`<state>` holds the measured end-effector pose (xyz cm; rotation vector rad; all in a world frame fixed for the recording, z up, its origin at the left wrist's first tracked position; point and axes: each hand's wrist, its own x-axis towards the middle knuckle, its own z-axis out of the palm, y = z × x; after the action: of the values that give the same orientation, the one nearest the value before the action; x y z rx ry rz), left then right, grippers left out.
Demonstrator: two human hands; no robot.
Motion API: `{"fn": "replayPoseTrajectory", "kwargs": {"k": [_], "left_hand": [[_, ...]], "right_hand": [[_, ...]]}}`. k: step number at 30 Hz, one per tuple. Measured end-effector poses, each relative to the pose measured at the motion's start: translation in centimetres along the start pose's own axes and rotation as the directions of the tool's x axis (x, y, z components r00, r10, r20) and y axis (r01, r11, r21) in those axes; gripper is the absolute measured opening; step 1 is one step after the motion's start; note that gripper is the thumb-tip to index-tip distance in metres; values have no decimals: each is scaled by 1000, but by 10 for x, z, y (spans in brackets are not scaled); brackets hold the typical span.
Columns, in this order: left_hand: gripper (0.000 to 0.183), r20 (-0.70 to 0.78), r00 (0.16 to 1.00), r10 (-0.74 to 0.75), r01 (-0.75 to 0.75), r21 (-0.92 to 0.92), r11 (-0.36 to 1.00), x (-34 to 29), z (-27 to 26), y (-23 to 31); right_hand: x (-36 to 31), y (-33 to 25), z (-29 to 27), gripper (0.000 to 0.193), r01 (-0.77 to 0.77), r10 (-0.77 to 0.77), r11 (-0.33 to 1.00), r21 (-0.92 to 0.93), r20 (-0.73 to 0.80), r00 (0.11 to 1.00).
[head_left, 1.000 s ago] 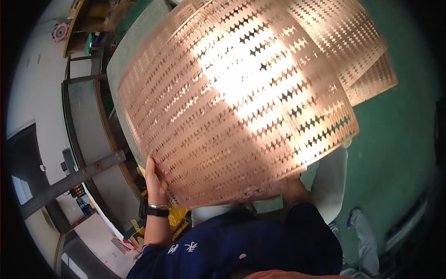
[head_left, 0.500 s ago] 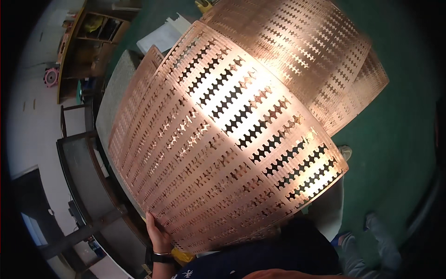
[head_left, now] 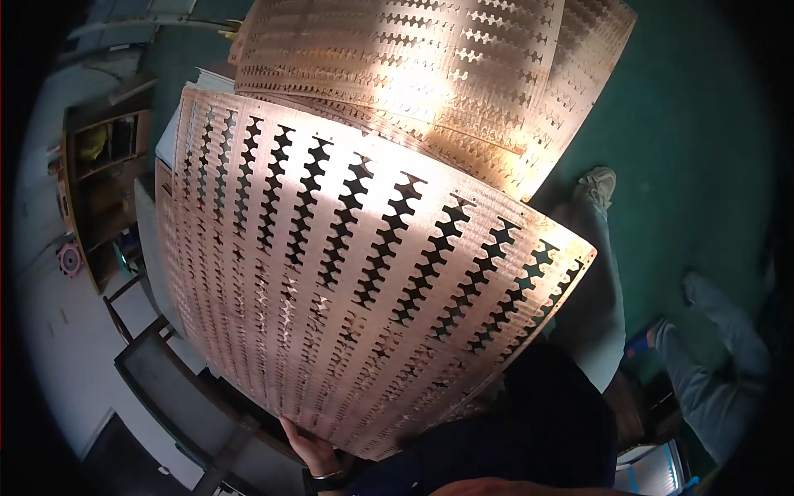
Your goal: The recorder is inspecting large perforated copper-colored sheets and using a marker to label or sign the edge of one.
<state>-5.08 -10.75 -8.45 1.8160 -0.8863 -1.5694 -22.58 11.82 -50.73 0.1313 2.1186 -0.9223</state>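
A large copper-coloured metal sheet (head_left: 347, 299), punched with rows of toothed cut-outs, fills the middle of the head view and appears bowed. My left hand (head_left: 310, 450) is closed on its near edge, thumb lying on the top face and fingers hidden below. My right hand is out of sight; only a strip of bare skin shows at the lower edge. Behind the held sheet, and partly under its far edge, lie more punched copper sheets (head_left: 451, 95), stacked and turned at different angles. Bright glare covers part of them.
A wooden shelf (head_left: 103, 215) stands at the left wall, near a pink round object (head_left: 69, 260). Below it are dark-framed furniture panels (head_left: 169, 380). To the right, a shoe (head_left: 597, 185) and another person's grey-trousered legs (head_left: 703, 364) stand on the green floor (head_left: 662, 124).
The whole scene has swung counterclockwise in view. The held sheet's far left corner has shifted left and down, and its cut-out rows now run more upright. My left hand keeps its hold.
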Motion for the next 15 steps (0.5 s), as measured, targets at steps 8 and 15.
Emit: {"fn": "replayPoseTrajectory", "kwargs": {"k": [8,15], "left_hand": [[51,-6,1000,16,-16,8,1000,0,-18,0],[48,111,991,79,-71,-73,995,11,-36,-2]], "right_hand": [[0,-6,-1,24,40,-40,998,-46,-6,999],[-16,-22,-18,24,230,-204,880,-415,107,973]]}}
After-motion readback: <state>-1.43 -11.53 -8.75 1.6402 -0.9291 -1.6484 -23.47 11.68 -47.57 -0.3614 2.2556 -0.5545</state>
